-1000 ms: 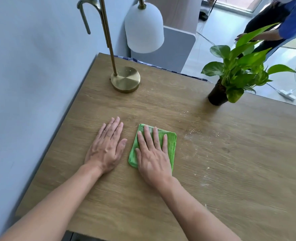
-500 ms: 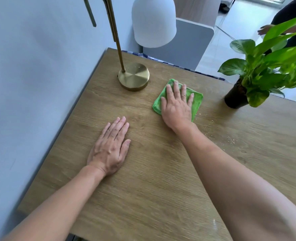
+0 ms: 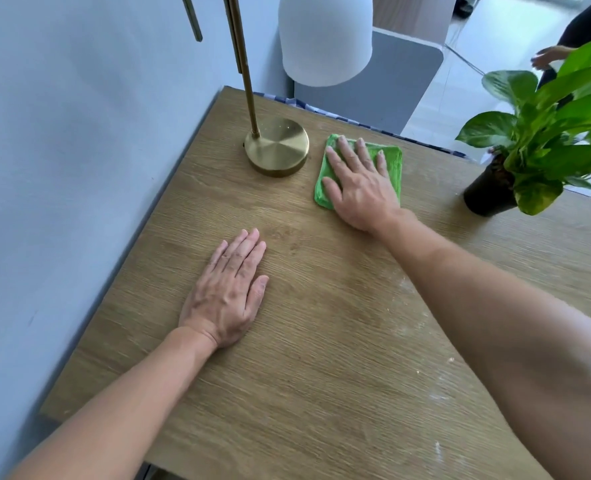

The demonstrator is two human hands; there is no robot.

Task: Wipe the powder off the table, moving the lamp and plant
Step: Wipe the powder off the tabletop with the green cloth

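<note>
- The right hand (image 3: pixel 361 187) lay flat with fingers spread on the green cloth (image 3: pixel 393 168), pressing it to the bench (image 3: pixel 322 341) in the upper middle of the frame. Its grip was open, palm down, not curled around the cloth.
- A second earlier that hand and cloth had been low in the centre of the frame, just beside the left hand. Since then the cloth had travelled up toward the far edge, and now sat just beside the lamp (image 3: pixel 276 147), its left edge near the brass base but apart from it.
- The left hand (image 3: pixel 226 292) had stayed where it was, flat on the bare wood at centre left. Its grip was open and held nothing.
- The plant (image 3: pixel 536 133), in its dark pot (image 3: pixel 488 194), stood at the upper right, well apart from the cloth.
- Powder (image 3: pixel 408 320) still showed as pale specks and smears at the lower right of the frame, along the right forearm. The strip the cloth had crossed looked clean.
- My judgement: the wiping stroke had reached as far as it could with the lamp standing there. Neither lamp nor plant appeared to have been shifted, so the spots beneath them were probably still unwiped.
- The free left hand was the nearer one to lift the lamp aside. The tall stem and white shade could make it top-heavy, so a hold low on the stem seemed safest.
</note>
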